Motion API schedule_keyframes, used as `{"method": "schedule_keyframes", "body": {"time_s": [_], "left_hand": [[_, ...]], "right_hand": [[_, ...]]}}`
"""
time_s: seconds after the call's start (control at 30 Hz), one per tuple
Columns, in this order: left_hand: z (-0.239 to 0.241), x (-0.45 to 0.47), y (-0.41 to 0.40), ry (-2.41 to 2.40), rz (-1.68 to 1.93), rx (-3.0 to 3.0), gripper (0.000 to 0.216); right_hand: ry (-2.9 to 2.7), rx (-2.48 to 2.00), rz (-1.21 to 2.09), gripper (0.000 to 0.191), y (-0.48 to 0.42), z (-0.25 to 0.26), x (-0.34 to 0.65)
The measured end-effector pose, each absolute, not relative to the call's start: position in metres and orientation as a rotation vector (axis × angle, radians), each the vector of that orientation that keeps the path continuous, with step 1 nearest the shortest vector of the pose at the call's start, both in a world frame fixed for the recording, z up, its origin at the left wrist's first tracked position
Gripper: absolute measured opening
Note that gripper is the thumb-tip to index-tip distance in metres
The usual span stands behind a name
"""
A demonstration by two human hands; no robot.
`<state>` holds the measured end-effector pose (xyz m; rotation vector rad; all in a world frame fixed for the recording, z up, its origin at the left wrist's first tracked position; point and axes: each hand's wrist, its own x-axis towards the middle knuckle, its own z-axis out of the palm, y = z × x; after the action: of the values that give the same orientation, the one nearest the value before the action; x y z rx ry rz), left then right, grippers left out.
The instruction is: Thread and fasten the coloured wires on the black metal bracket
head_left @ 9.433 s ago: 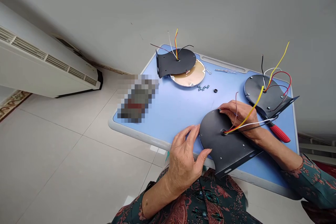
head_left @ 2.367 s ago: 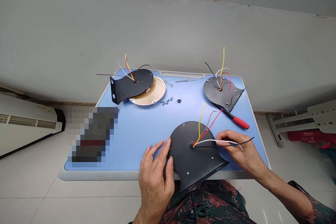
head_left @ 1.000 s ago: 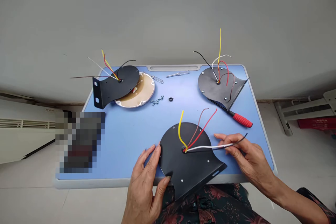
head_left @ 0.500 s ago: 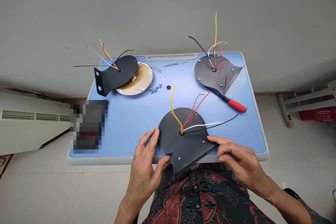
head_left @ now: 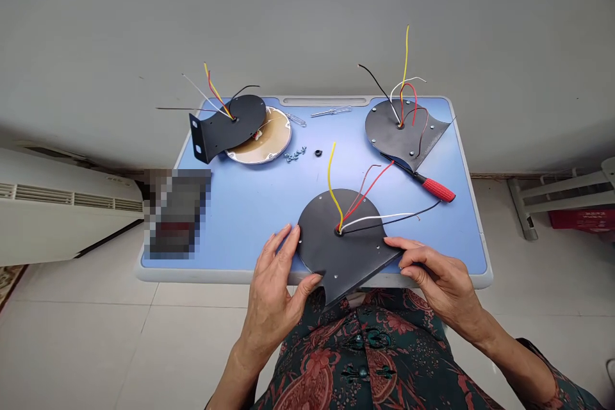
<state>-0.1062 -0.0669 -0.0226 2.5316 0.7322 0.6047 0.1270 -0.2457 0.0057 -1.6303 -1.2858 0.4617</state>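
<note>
A round black metal plate [head_left: 353,255] with a flared foot lies at the table's front edge, its foot jutting past the rim. Yellow, red, brown, white and black wires [head_left: 331,179] rise from its centre hole. My left hand [head_left: 278,285] grips the plate's left side, fingers at the round edge and thumb at the notch. With the index fingertip, my right hand [head_left: 439,282] touches the right edge by a small hole. Its thumb and middle finger are pinched together; whatever is between them is too small to make out.
On the blue table [head_left: 254,224] lie a black bracket plate [head_left: 230,131] over a round tan-faced disc [head_left: 276,141], several screws [head_left: 294,155], a black grommet [head_left: 318,153] and clear-handled screwdrivers [head_left: 331,111]. A second wired plate [head_left: 394,134] rests on a red-handled tool [head_left: 439,190]. A pixelated dark object [head_left: 180,214] lies left.
The whole view has shifted slightly, so the table appears a little higher and to the right. Both hands keep the same hold on the plate.
</note>
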Motion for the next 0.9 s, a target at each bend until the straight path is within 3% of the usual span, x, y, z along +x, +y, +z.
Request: {"method": "schedule_keyframes", "body": {"time_s": [0.9], "left_hand": [[-0.025, -0.099, -0.073, 0.796, 0.709, 2.528, 0.078]], "right_hand": [[-1.249, -1.776, 0.462, 0.014, -0.241, 0.01, 0.135]]}}
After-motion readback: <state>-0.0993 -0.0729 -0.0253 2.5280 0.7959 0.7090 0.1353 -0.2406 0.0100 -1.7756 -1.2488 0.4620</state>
